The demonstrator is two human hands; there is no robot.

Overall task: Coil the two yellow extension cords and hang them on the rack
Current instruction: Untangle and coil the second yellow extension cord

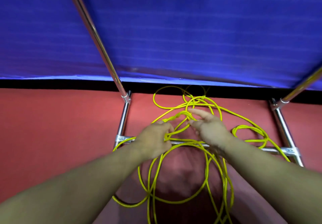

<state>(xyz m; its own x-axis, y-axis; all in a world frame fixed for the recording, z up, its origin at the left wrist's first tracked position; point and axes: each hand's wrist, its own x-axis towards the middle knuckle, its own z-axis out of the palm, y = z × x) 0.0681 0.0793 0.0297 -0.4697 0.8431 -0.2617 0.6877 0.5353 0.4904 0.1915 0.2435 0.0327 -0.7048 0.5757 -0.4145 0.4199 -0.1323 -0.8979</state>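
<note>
Head view: tangled glossy yellow cords [174,117], cropped at 6 o'clock, gripped by left hand [155,140]; right hand [209,128] blurred, fingers spread, empty; chrome-tube rack [123,119] beyond.

**cordguy:** Bottom edge chops off the thin yellow extension cords [247,127], and their far loops vanish into the dark gap under the blue ribbed sheet [191,32].

**rackfan:** Yep. Can't tell which strand is which cord. Right hand [209,126] is smeared, and the shiny chrome tube rack [122,124] runs off the top.
</note>
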